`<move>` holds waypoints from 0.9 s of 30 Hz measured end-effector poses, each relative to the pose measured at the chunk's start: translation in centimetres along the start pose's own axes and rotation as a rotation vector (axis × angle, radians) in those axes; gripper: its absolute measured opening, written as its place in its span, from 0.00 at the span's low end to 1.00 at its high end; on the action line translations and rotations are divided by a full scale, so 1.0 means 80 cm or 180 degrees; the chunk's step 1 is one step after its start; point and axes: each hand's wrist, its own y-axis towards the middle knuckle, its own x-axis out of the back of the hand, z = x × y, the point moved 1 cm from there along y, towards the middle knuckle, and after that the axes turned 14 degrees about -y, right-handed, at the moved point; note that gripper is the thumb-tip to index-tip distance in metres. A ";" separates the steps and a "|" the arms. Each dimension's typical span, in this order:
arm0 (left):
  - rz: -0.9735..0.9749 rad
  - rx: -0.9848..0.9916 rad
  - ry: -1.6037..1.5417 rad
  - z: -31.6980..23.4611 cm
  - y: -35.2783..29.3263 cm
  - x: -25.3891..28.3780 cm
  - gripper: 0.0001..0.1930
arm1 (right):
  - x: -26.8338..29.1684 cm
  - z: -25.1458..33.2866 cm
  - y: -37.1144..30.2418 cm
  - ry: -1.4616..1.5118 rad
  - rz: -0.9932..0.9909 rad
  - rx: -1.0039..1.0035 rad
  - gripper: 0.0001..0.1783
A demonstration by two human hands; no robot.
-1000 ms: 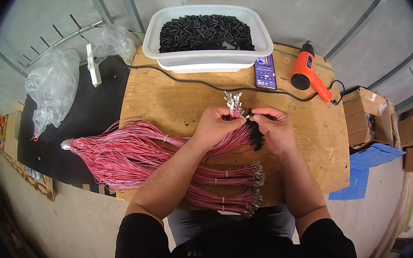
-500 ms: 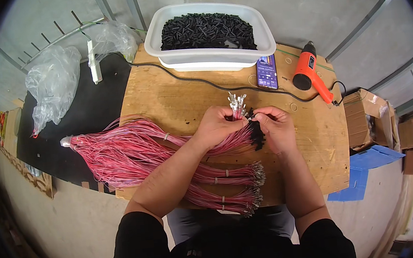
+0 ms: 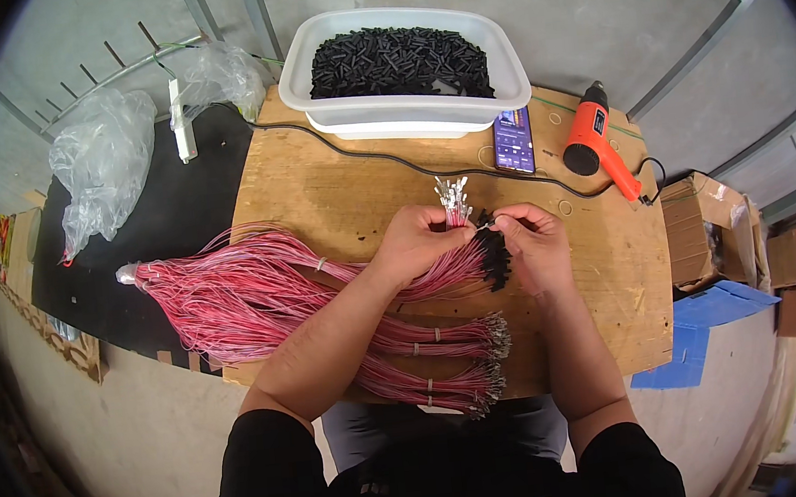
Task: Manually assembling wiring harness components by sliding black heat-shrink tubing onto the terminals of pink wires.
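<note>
My left hand (image 3: 417, 245) is closed round a bunch of red and white wires, whose bare metal terminals (image 3: 452, 193) stick up above the fingers. Just to its right, my right hand (image 3: 536, 247) pinches with thumb and forefinger at a small wire end between the hands; what exactly sits in the pinch is too small to tell. Below the fingertips, black sleeves (image 3: 497, 268) cover the ends of other wires. The long wire bundle (image 3: 230, 298) spreads leftward under my left forearm. Nearer to me lie tied wire bunches with bare terminals (image 3: 488, 384).
A white tub (image 3: 403, 106) of loose black sleeves (image 3: 394, 62) stands at the back. A phone (image 3: 513, 141), a black cable (image 3: 380, 156) and an orange heat gun (image 3: 589, 139) lie on the wooden table (image 3: 611, 276). Plastic bags (image 3: 106, 152) and a power strip (image 3: 182, 125) are at the left.
The held terminals have shifted slightly to the left. Both hands stay almost in place, still close together; the rest looks the same.
</note>
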 end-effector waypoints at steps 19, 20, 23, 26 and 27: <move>0.0098 -0.0118 0.0489 -0.004 0.001 -0.003 0.08 | 0.008 0.013 -0.002 0.0580 0.0489 -0.0691 0.10; 0.0106 -0.0111 0.0451 -0.004 0.001 -0.003 0.08 | 0.008 0.012 -0.002 0.0591 0.0523 -0.0685 0.10; 0.0109 -0.0101 0.0430 -0.004 0.000 -0.004 0.08 | 0.006 0.011 -0.002 0.0520 0.0572 -0.0705 0.10; 0.0099 -0.0095 0.0445 -0.005 0.000 -0.004 0.09 | 0.005 0.012 -0.003 0.0441 0.0528 -0.0647 0.09; 0.0093 -0.0092 0.0445 -0.005 0.000 -0.004 0.09 | 0.005 0.012 -0.003 0.0443 0.0528 -0.0646 0.09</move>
